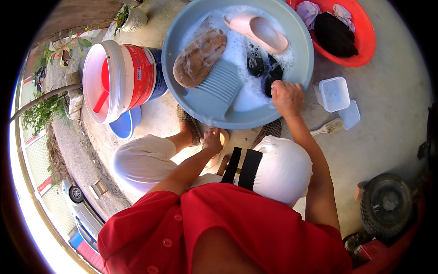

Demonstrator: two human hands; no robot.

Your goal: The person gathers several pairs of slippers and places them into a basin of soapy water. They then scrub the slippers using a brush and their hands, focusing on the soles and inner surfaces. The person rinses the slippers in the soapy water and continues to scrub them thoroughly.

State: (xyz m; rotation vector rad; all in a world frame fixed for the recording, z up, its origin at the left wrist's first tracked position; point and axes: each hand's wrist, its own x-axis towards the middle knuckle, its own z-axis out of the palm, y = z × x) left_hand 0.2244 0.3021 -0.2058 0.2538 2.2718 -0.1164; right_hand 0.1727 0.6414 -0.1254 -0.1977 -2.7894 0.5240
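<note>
A blue-grey plastic basin (306,58) with a moulded washboard (220,84) holds foamy water. In it lie a brown slipper (195,65) coated with suds, a pale pink slipper (246,25) and black pieces that look like footwear (255,65). My right hand (288,97), at the basin's lower right, has its fingers curled over the end of a black piece (268,85); its fingertips are hidden. Below the basin's near rim, between the feet, my left hand (212,139) is at the side of a light beige slipper (224,137); its grip is unclear.
A large paint bucket (138,73) holding a red dipper (102,96) and a blue bowl (135,120) stand left. To the right are a red basin (368,37) of cloths, a clear plastic box (333,94), its lid (350,114), a scrubbing brush (332,126) and a wheel (386,205).
</note>
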